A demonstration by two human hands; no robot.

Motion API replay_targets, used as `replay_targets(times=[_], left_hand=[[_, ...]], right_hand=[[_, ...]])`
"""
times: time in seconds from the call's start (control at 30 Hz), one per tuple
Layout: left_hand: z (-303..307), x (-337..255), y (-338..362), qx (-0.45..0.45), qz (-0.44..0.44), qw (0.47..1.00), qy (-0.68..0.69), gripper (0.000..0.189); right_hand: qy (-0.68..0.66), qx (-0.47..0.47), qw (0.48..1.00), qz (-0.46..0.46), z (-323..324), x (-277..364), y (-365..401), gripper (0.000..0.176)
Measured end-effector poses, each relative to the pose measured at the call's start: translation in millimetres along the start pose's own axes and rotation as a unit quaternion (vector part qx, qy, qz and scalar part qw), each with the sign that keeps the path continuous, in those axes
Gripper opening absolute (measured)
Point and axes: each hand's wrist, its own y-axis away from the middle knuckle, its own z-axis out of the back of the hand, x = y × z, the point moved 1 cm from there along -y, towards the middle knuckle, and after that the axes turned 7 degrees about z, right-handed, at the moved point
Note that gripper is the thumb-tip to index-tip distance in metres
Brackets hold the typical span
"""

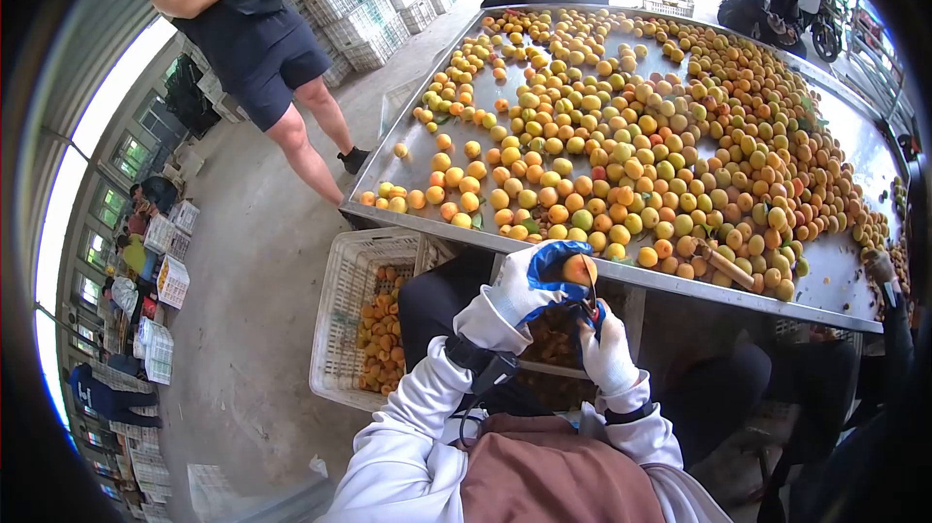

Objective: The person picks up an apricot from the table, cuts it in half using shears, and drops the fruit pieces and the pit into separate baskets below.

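Observation:
My left hand [522,288], in a white glove with a blue coated palm, is closed round a yellow-orange apricot [577,270]. My right hand [610,352], also gloved, grips a small knife [588,307] with a dark and red handle. Its blade is up against the right side of the fruit. Both hands are in front of the near edge of a metal sorting table [621,277], over my lap. Many loose apricots [621,149] cover the tabletop, with a few green leaves among them.
A white plastic crate [333,329] of apricots stands below the table, left of my knee. A wooden stick [725,265] lies among the fruit. At right, a co-worker's gloved hand [880,268] reaches the table. Someone stands at left; others sit behind the table.

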Motion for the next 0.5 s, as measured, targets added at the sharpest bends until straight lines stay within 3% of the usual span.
replay_targets(times=[0.07,0.13,0.33,0.4,0.43,0.5], left_hand=[[-12,2,3,0.009,0.027,0.997,0.075,0.044],[-28,14,5,0.017,0.121,0.935,0.333,0.039],[-35,44,-3,-0.027,0.189,0.923,0.335,0.038],[-40,26,-3,-0.06,0.081,0.958,0.27,0.041],[-38,20,-1,-0.049,0.072,0.966,0.245,0.048],[-35,26,2,-0.047,0.076,0.968,0.235,0.043]], right_hand=[[0.019,-0.035,0.999,0.01,-6,-11,2,0.015],[0.028,-0.052,0.998,-0.007,-13,-14,3,0.014],[0.045,-0.078,0.995,-0.038,-10,-22,6,0.014],[0.046,-0.083,0.995,-0.019,-9,-22,7,0.015],[0.046,-0.071,0.996,-0.022,-10,-25,8,0.015],[0.044,-0.061,0.997,-0.026,-12,-22,8,0.015]])
